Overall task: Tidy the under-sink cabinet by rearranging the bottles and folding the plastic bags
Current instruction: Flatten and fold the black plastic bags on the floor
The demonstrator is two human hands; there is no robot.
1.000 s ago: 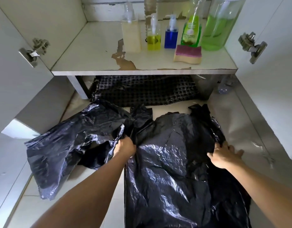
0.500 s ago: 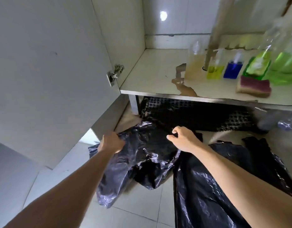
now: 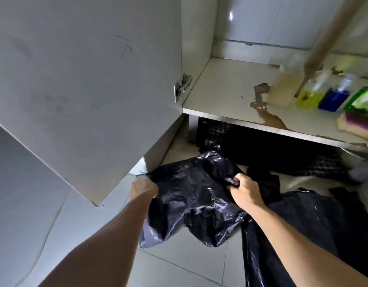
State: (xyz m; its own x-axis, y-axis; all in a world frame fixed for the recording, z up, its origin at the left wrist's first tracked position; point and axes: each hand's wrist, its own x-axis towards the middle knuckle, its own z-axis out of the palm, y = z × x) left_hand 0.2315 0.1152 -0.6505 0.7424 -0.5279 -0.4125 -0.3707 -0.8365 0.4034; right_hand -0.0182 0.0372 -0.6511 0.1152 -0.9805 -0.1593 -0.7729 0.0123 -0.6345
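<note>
A crumpled black plastic bag (image 3: 191, 195) lies on the tiled floor in front of the cabinet. My left hand (image 3: 143, 188) grips its left edge and my right hand (image 3: 244, 191) pinches its right side, both fists closed on the plastic. A second black bag (image 3: 315, 230) is spread flat on the floor to the right, partly under my right forearm. On the cabinet shelf (image 3: 224, 96) stand a pale bottle (image 3: 282, 90), a yellow pump bottle (image 3: 308, 96), a blue pump bottle (image 3: 334, 99) and a green one (image 3: 365, 100), blurred.
The open left cabinet door (image 3: 85, 90) hangs close above my left hand. A sponge (image 3: 357, 123) lies at the shelf's right front. A dark checked cloth (image 3: 272, 150) sits under the shelf. A drain pipe (image 3: 328, 38) runs down behind the bottles.
The view has swung left. Both hands left the flat right bag and took hold of the crumpled left bag, left hand on its left edge, right hand on its right side.
</note>
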